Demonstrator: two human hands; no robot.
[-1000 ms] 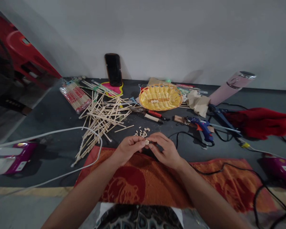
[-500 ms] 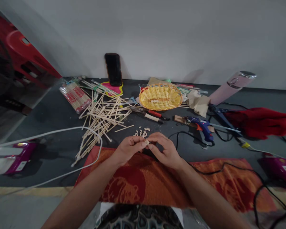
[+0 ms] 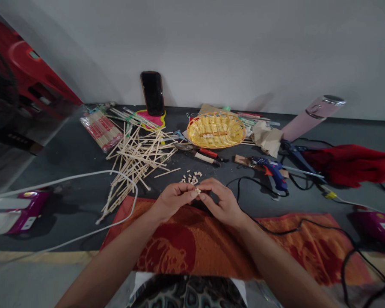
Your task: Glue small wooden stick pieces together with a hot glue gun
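Note:
My left hand (image 3: 177,198) and my right hand (image 3: 222,200) meet at the front of the dark work surface, above the edge of an orange towel (image 3: 211,252). Between their thumbs and fingertips they pinch a small cluster of short wooden stick pieces (image 3: 198,191); how the pieces join is too small to make out. Just beyond the fingers lie several loose cut wooden pieces (image 3: 192,176). A heap of long thin wooden sticks (image 3: 141,149) spreads to the left. Pliers (image 3: 202,156) with worn handles rest behind the loose pieces.
A yellow woven basket (image 3: 216,130) sits at the back. To the right are a blue glue gun (image 3: 272,171), a pink bottle (image 3: 311,117) and a red cloth (image 3: 353,164). A phone (image 3: 153,93) leans on the wall. A black cable (image 3: 295,226) crosses the towel; a white cable (image 3: 83,174) loops left.

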